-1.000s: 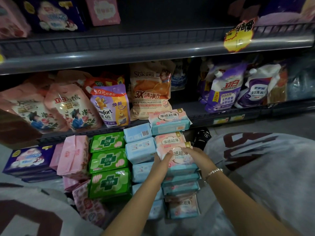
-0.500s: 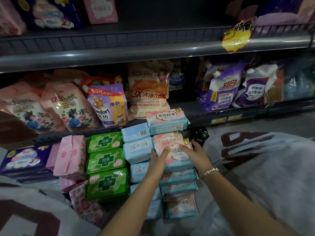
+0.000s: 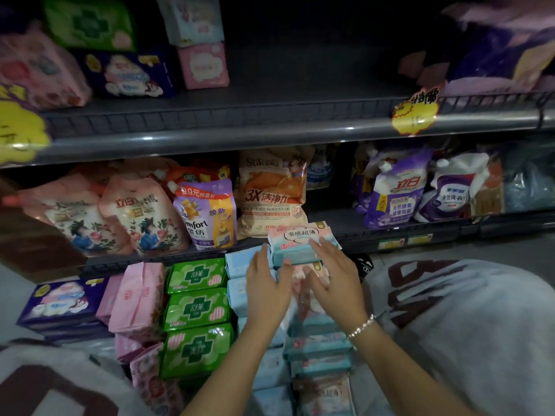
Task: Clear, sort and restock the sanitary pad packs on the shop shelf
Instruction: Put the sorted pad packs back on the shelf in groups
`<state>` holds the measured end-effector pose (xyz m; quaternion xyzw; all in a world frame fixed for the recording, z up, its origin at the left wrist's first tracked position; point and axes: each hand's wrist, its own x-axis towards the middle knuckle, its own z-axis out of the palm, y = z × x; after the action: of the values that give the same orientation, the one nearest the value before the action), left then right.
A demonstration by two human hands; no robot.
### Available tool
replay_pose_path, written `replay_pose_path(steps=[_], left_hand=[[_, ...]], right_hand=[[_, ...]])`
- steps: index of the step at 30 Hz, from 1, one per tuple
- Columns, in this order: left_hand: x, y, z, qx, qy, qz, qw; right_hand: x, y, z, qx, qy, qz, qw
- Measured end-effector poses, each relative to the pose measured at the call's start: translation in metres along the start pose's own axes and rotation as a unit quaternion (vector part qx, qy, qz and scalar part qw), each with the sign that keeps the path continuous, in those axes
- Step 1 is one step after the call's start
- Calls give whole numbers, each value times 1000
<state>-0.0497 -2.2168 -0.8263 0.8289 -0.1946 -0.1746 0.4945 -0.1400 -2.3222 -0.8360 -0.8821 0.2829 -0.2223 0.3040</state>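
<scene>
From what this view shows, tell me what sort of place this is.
Most likely a shop aisle: metal shelves carry yellow price tags, detergent pouches stand in a row, and sanitary pad packs sit stacked below.

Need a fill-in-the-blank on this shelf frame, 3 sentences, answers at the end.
1. The three green plastic pad packs with a cross logo lie in a column of ____ packs.
2. The beaded bracelet sits on the person's ____ wrist.
3. The left hand and right hand reach for the pink-and-teal pad pack with a cloud label, which tops the stack just ____ of the pale blue pad packs.

Answers: three; right; right
</scene>
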Motion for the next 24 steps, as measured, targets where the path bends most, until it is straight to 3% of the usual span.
replay_pose_path(steps=[3, 7, 16, 24], left_hand=[[16, 24, -31, 101, 44, 95, 989], [45, 59, -82, 185, 96, 151, 966], [143, 134, -168, 232, 182, 203, 934], [258, 168, -204, 296, 211, 194, 911]], right_hand=[[28, -24, -7, -50, 45, -81, 994], [82, -61, -20, -80, 65, -163, 981], [219, -153, -36, -119, 84, -232, 962], [339, -186, -13, -162, 63, -249, 953]])
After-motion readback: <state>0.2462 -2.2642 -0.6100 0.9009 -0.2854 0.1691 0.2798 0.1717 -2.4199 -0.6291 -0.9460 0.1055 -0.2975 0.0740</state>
